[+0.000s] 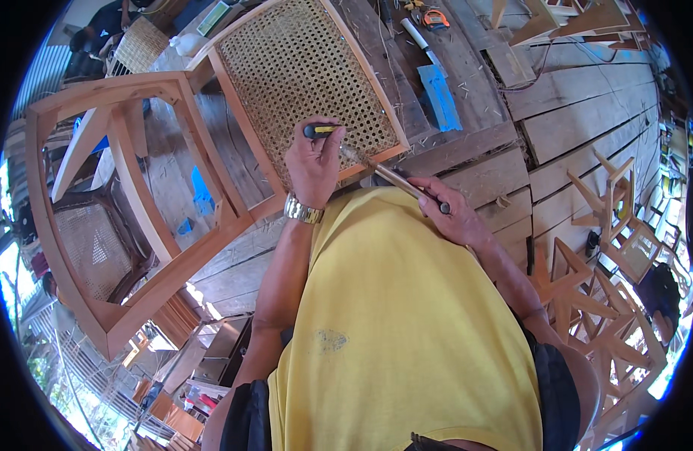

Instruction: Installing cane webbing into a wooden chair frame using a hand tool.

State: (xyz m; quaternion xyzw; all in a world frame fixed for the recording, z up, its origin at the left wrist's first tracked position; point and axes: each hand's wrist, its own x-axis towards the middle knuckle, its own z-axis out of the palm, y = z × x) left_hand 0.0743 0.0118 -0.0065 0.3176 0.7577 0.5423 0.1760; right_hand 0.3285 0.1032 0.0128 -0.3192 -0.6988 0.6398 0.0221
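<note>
Workshop floor: Weathered planks [587,113] run to the right of the right hand, wooden furniture standing along them.
Chair: A bare wooden chair frame [182,269] spreads left of the left hand, its corner rails angled toward the wearer.
Shirt: A yellow shirt [414,301], smudged with a gray patch, covers the torso between the two forearms.
Cane panel: A woven cane panel [286,68], edged in wood, stretches directly under and beyond the left hand.
Unfinished legs: Angular wooden frames [564,289] crowd the space to the right of the right hand and forearm.
Older seat: A dark-framed chair [90,240] with a cane surface sits well left of the left hand.
Left hand: The left hand [314,161] curls around a black-and-yellow handle [321,131] over the panel's near part.
Right hand: The right hand [449,210] grips a slim shafted tool [399,182], its blurred far end near the left hand.
Blue sheet: A crumpled blue sheet [439,98] lies beyond the right hand.
Wristwatch: A metal-banded watch [303,210] circles the wrist just below the left hand.
Tape measure: An orange-and-black tape measure [435,19] rests far beyond the right hand.
</note>
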